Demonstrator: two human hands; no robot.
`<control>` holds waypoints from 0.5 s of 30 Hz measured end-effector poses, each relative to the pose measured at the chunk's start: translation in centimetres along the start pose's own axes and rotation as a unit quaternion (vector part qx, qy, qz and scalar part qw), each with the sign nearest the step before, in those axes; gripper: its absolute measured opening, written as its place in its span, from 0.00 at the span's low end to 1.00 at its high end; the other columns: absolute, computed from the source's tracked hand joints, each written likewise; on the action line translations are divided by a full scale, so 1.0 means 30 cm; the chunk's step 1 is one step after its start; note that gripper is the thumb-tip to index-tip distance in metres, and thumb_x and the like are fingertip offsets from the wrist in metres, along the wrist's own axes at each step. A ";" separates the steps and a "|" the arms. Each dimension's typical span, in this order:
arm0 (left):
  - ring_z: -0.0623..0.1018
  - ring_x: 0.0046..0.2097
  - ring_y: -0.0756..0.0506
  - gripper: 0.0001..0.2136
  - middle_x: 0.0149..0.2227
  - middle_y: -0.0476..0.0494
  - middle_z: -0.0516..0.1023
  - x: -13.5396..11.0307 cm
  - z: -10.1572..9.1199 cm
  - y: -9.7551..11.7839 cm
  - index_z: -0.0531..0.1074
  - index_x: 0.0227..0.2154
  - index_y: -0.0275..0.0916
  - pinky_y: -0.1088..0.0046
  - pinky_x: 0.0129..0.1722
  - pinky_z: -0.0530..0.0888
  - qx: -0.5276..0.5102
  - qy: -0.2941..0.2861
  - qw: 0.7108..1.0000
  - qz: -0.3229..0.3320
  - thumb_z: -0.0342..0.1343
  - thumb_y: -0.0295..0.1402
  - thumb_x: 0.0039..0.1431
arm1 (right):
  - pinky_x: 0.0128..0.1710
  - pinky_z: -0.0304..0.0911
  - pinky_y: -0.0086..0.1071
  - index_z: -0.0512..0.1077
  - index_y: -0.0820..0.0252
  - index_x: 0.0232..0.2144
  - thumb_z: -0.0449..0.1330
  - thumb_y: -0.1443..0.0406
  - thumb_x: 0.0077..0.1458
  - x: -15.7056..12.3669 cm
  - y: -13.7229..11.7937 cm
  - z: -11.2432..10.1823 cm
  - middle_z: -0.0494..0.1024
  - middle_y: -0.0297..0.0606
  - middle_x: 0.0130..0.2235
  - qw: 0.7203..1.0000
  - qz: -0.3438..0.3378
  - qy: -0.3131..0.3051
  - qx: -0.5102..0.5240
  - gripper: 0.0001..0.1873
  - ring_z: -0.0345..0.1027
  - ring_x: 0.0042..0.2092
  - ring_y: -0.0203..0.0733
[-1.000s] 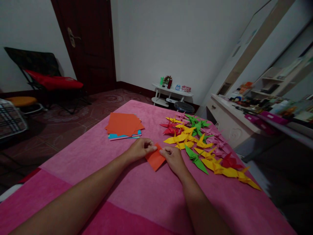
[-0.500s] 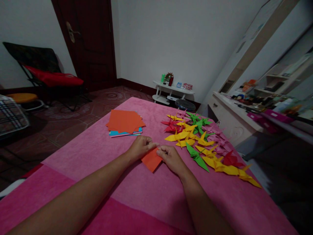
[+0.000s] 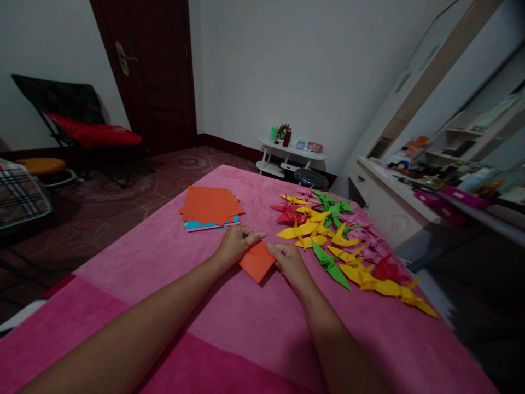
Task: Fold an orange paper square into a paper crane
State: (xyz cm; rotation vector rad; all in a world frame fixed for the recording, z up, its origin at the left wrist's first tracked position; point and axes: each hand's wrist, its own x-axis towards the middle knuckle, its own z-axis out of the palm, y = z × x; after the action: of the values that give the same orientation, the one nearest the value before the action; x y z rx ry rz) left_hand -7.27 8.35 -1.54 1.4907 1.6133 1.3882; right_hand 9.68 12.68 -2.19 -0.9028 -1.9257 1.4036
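An orange sheet of origami paper (image 3: 257, 264), folded into a small square, lies cornerwise between my hands with one corner pointing towards me. My left hand (image 3: 238, 243) grips its upper left edge, thumb along the top corner. On the opposite side my right hand (image 3: 286, 256) pinches the right edge between thumb and fingers. Beyond my left hand sits a stack of origami paper (image 3: 211, 204), orange on top, with blue and pink sheets showing below. To the right of my right hand lie several folded paper cranes, among them a green crane (image 3: 330, 265) and a yellow crane (image 3: 367, 278).
A pink cloth (image 3: 172, 312) covers the table. White drawers (image 3: 394, 202) stand along the right side, their top crowded with bottles. A low white shelf (image 3: 293, 148) is by the far wall. At the left are a folding chair (image 3: 86, 120) and a door (image 3: 156, 71).
My right hand has shifted slightly right, off the top of the orange paper to its right edge. More of the paper's upper part shows now. The view has tilted a little.
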 end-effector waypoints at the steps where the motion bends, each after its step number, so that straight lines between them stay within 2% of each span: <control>1: 0.49 0.20 0.55 0.26 0.16 0.56 0.47 0.001 0.001 0.001 0.51 0.12 0.39 0.75 0.20 0.48 -0.002 0.001 1.000 -0.003 0.56 0.49 0.52 | 0.18 0.36 0.28 0.57 0.58 0.16 0.55 0.50 0.54 -0.001 -0.002 0.002 0.50 0.24 0.15 1.000 0.001 0.007 0.008 0.24 0.39 0.18 0.29; 5: 0.49 0.20 0.54 0.26 0.16 0.55 0.47 0.004 0.002 -0.007 0.51 0.12 0.38 0.74 0.21 0.46 0.013 0.060 0.998 -0.004 0.57 0.48 0.51 | 0.16 0.40 0.25 0.59 0.58 0.17 0.58 0.49 0.52 -0.010 -0.010 0.023 0.56 0.24 0.14 0.998 0.014 0.035 0.041 0.23 0.44 0.16 0.28; 9: 0.50 0.22 0.54 0.25 0.16 0.54 0.47 0.005 0.000 -0.019 0.51 0.12 0.38 0.73 0.22 0.45 0.001 0.104 0.995 -0.008 0.57 0.47 0.52 | 0.16 0.50 0.23 0.67 0.61 0.27 0.64 0.52 0.46 -0.011 -0.003 0.048 0.65 0.25 0.15 0.992 0.046 0.056 0.103 0.18 0.54 0.16 0.29; 12: 0.51 0.21 0.54 0.25 0.17 0.54 0.49 0.001 -0.001 -0.020 0.52 0.13 0.39 0.75 0.22 0.47 -0.037 0.083 0.996 -0.021 0.55 0.49 0.53 | 0.15 0.49 0.23 0.66 0.61 0.23 0.63 0.52 0.45 -0.005 0.009 0.044 0.65 0.26 0.14 0.983 0.053 0.081 0.155 0.18 0.54 0.14 0.28; 15: 0.56 0.20 0.54 0.24 0.17 0.53 0.57 -0.005 0.001 -0.013 0.58 0.15 0.38 0.77 0.21 0.52 -0.085 0.022 0.995 -0.035 0.51 0.53 0.55 | 0.13 0.45 0.22 0.61 0.59 0.18 0.62 0.52 0.47 0.001 0.020 0.021 0.60 0.24 0.12 0.978 0.054 0.090 0.181 0.21 0.49 0.13 0.26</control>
State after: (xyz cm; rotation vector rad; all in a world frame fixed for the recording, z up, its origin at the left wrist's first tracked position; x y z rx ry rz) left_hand -7.35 8.27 -1.94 1.3011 1.5163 1.4878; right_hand 9.28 12.48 -2.93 -0.9311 -1.4446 1.6091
